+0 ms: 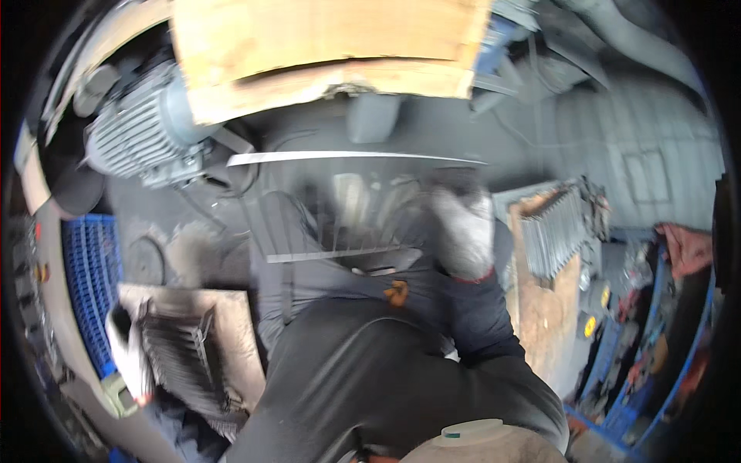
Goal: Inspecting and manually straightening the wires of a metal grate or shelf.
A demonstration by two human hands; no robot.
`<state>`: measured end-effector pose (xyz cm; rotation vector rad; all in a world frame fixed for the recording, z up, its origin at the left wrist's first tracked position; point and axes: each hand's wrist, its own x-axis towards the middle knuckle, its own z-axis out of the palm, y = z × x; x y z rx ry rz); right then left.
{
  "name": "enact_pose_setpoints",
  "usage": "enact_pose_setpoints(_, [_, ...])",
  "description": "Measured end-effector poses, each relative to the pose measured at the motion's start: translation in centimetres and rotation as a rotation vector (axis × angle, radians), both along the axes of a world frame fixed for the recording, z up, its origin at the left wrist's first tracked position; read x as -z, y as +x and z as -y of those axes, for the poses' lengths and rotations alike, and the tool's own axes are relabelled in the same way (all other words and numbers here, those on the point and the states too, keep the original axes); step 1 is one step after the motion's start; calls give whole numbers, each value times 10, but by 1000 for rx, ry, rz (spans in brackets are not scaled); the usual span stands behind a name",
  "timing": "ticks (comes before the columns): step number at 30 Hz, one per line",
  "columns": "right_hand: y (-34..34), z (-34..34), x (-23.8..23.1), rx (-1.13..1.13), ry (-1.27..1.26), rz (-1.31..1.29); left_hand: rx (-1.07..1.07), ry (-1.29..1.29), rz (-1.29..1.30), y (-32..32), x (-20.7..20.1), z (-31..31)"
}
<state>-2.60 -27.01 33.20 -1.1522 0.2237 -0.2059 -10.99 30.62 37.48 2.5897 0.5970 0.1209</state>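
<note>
Two stacks are noted: dark strips [181, 351] on a board [241, 339], near left; grey strips [552, 235], right. The left grip [127, 355] is placed beside the dark strips; the right grip [463, 231] is blurred; closure of neither can be told. Strips judged stiff, slick, heavy when bundled; best held by opposite ends.

You're on the left head-worn fisheye, aimed down at your work. Your dark-clad torso [386, 378] is close in, filling lower centre. Your right hand [465, 228] falls right of centre, your left hand [129, 356] lower left. Finned electric motor [143, 127] and wooden board [324, 35] sit up top. Edges bow, corners black.
</note>
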Motion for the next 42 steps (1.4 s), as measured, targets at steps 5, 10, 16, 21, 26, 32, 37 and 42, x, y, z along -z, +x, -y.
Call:
enact_pose_setpoints(5, [-55,123,-49,745,-629,412,-218,-24,-237,-90,85,-110])
enact_pose_setpoints(10, [-113,200,-43,1299,-1004,217,-180,-155,-126,-110,122,-155])
enact_pose_setpoints(16, [-150,286,9,1106,-2213,-233,-104,-351,-23,-85,133,-175])
enact_pose_setpoints(21, [-161,322,52,827,-2255,-518,-105,-265,-54,-77,139,-190])
enact_pose_setpoints(26, [-153,311,79,640,-2274,-746,-110,37,-94,-70,134,-177])
enact_pose_setpoints(32, [-140,300,83,680,-2288,-557,-166,160,-81,-66,116,-140])
enact_pose_setpoints(37, [-145,303,102,500,-2026,-353,-206,234,50,-75,80,-113])
enact_pose_setpoints(42, [-150,293,104,474,-1944,-486,-332,-40,76,-71,-7,-53])
